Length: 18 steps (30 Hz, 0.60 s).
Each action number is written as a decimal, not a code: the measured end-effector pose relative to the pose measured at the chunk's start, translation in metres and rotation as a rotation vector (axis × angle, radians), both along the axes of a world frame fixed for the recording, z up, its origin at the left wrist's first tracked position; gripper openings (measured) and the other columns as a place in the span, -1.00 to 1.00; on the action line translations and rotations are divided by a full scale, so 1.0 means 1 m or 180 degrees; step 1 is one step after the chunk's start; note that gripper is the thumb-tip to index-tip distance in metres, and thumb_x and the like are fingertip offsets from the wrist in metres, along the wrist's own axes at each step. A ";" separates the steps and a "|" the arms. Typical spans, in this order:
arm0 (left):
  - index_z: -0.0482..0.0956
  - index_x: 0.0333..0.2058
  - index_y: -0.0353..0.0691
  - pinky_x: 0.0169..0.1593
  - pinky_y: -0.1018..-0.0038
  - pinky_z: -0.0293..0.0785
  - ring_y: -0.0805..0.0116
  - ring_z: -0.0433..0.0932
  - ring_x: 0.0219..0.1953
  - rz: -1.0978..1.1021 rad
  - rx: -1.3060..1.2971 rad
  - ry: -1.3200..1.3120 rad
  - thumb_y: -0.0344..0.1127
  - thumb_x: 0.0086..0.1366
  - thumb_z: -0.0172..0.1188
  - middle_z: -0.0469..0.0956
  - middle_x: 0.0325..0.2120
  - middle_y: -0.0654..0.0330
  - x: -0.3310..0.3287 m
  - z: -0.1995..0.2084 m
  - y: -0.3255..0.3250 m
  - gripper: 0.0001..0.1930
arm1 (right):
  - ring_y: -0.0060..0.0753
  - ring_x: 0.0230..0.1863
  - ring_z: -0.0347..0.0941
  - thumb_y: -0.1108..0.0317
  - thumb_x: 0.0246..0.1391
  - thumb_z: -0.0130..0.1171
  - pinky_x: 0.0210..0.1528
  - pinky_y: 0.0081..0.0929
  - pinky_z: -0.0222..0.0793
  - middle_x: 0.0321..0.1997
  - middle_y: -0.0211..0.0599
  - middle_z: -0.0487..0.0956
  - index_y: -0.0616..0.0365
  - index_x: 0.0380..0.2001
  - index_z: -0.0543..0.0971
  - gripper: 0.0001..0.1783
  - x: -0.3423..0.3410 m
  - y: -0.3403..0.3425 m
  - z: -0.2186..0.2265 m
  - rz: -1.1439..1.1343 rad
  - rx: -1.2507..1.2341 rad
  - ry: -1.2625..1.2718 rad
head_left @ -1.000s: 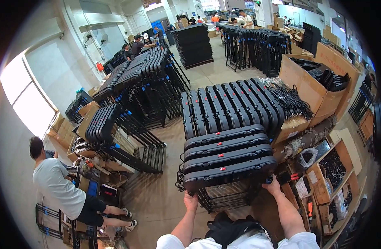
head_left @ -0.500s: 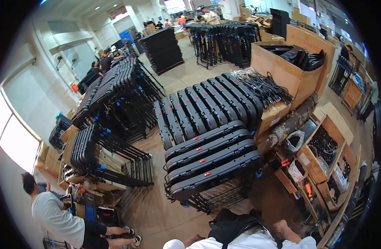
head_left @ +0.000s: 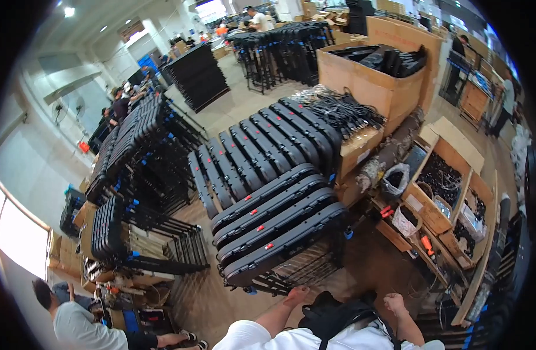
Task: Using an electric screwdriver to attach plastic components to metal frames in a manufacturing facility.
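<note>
My left hand reaches forward beside the lower front of the nearest black folded frame unit; whether it touches the legs I cannot tell, and its fingers are blurred. To the right of the black bag on my front, my right hand is raised with its fingers curled in. Nothing shows in it. Several such units, long black housings with red switches and thin black legs, stand side by side before me. A further row of black units stands behind them at another angle.
At right are wooden parts bins, an orange-handled tool and a wrapped roll. A big carton stands behind black cables. A co-worker sits at lower left near more black units.
The view has turned right and moved forward, so the units sit further left. My left hand has come forward into sight toward the nearest unit; my right hand has risen.
</note>
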<state>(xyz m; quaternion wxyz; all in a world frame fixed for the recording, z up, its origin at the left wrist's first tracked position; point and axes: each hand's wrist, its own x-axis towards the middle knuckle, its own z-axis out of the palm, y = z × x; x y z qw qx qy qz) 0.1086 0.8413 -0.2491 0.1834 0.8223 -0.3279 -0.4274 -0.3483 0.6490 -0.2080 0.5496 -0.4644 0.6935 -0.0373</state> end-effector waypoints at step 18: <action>0.71 0.03 -0.17 -0.22 0.26 0.65 0.11 0.73 -0.26 -0.1935 0.0037 0.0582 -0.07 0.43 0.28 0.75 -0.29 0.05 -0.095 0.025 -0.122 -0.64 | -0.01 0.05 0.64 0.08 0.01 0.15 0.12 -0.09 0.55 -0.05 -0.16 0.74 0.02 -0.24 0.79 -0.62 -0.149 -0.009 -0.084 0.0648 -0.0741 0.0581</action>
